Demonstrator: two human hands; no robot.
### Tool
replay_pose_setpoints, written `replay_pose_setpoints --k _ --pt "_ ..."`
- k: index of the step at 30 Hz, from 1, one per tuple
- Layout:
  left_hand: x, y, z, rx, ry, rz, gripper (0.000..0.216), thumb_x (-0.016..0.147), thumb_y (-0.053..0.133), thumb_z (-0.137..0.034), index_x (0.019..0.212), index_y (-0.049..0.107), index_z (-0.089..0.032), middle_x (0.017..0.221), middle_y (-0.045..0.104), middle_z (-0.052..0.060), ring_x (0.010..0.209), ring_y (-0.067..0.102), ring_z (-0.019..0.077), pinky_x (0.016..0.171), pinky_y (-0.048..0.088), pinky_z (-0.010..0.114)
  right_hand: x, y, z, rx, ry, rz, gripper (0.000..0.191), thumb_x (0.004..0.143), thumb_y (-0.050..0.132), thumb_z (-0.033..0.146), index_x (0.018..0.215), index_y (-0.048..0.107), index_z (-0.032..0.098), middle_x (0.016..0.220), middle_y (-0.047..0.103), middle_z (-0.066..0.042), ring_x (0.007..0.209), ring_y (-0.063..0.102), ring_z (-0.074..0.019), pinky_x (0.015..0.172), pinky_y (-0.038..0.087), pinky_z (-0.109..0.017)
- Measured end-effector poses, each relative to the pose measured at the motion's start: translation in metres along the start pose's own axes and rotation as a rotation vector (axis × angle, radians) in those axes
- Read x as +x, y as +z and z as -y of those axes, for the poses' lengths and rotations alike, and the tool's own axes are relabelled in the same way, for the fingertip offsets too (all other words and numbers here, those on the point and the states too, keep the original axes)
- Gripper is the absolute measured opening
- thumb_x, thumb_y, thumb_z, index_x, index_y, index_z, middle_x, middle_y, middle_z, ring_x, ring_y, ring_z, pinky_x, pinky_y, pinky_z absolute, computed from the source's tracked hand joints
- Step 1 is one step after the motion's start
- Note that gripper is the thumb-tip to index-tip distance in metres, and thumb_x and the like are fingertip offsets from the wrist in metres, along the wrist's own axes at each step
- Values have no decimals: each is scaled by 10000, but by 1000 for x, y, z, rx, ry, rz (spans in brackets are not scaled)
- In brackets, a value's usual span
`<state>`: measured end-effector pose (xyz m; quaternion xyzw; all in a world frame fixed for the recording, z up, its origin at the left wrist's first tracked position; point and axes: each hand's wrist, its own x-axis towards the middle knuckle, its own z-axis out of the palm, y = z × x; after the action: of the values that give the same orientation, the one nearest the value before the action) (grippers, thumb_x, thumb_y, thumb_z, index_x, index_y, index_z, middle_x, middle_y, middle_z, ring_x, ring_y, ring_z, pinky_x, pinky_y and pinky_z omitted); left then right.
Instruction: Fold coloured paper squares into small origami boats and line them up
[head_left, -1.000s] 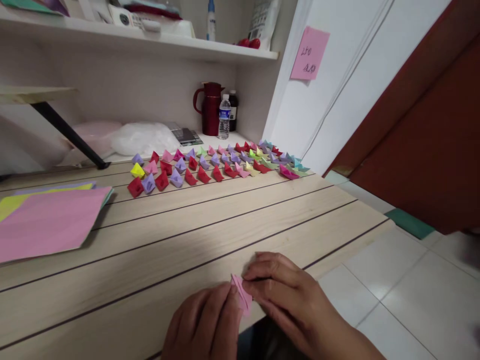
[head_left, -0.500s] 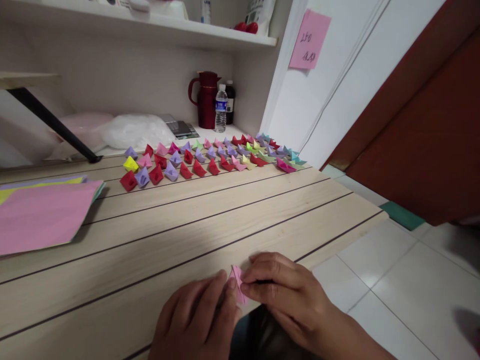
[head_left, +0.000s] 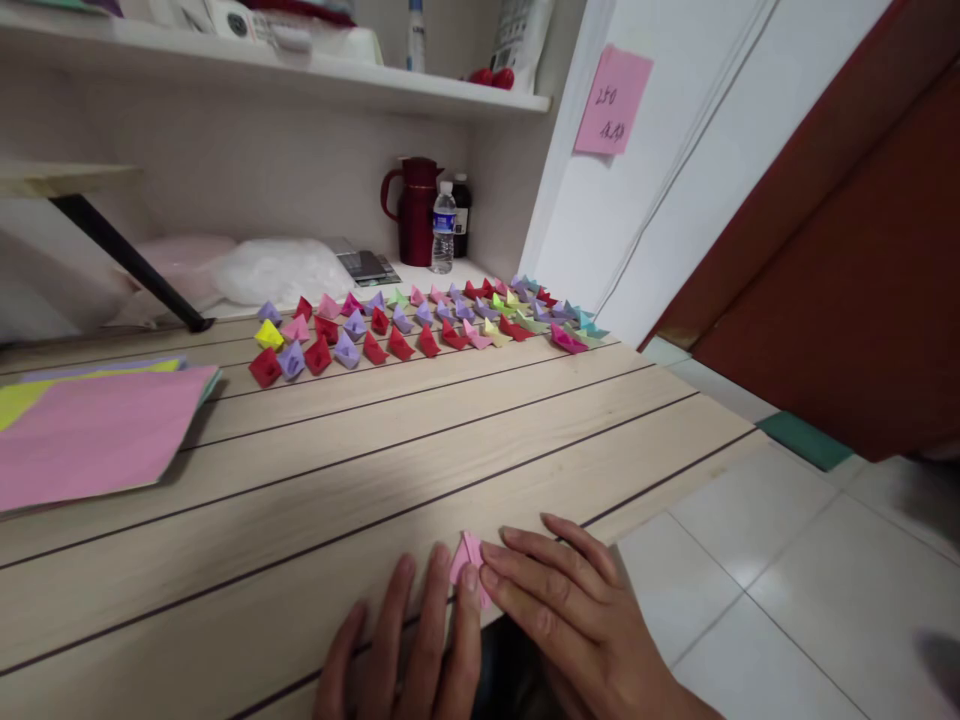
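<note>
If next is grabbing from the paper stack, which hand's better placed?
Left hand, likely: the paper stack lies on that side, while the right hand is farther away, beyond the small pink folded paper.

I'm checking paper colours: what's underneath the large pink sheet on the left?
Yellow paper shows at its far left, lavender paper beyond that, and a pale green edge at its right. The pink sheet covers the rest, so the number of sheets can't be told.
</note>
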<state>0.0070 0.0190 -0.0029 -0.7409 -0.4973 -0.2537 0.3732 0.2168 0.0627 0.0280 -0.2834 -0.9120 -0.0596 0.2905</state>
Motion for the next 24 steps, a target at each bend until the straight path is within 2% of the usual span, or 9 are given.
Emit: replay_pose_setpoints --k 3,5,8,11,14,16,19,24 --pt "3 -3 -1 5 -17 14 424 871 518 -84 1244 643 -244 1389 595 29 1201 566 271 1113 290 492 8 -9 3 90 61 25 484 935 530 248 1415 475 213 1298 656 -59 1262 540 -241 1093 348 -420" --pt "5 -6 -1 3 -37 22 417 864 558 -107 1251 637 -243 1342 632 9 1138 595 250 1067 320 461 14 -18 6 193 138 50 480 951 552 368 1404 463 239 1282 659 -62 1239 553 -236 1052 398 -400" --pt "8 -9 0 -57 -93 7 379 871 587 -150 1237 639 -234 1253 689 -23 1081 620 207 935 382 378 20 -25 9 309 237 41 570 939 510 553 1412 418 248 1284 641 -84 1188 573 -242 1000 438 -393" --pt "10 -12 1 -183 -183 -11 317 897 571 -211 1205 643 -224 1185 725 -33 1042 645 173 857 403 342 21 -19 10 298 250 77 565 943 551 480 1436 383 261 1291 626 -87 1164 569 -253 963 438 -411" --pt "10 -16 1 -288 -254 10 312 918 529 -211 1220 608 -209 1135 747 -9 1024 664 154 873 409 331 20 -11 11 247 243 96 549 933 591 365 1439 396 275 1280 628 -84 1169 558 -268 959 418 -441" --pt "8 -19 1 -314 -281 40 348 927 496 -195 1269 559 -206 1120 751 16 1018 671 155 897 407 335 19 -8 13 251 259 76 542 928 600 354 1429 408 275 1265 635 -85 1158 560 -271 949 416 -445" --pt "5 -21 2 -349 -285 54 367 936 470 -200 1299 523 -201 1119 749 39 1029 674 160 911 405 344 20 -10 15 318 302 44 493 936 595 378 1393 434 285 1236 648 -74 1151 563 -263 944 417 -432" --pt "8 -22 2 -411 -278 22 268 951 461 -226 1176 607 -223 1112 753 24 1057 669 168 925 392 346 31 -17 18 371 374 -25 301 953 563 291 1253 542 302 1130 690 -36 1043 618 -232 886 439 -397"
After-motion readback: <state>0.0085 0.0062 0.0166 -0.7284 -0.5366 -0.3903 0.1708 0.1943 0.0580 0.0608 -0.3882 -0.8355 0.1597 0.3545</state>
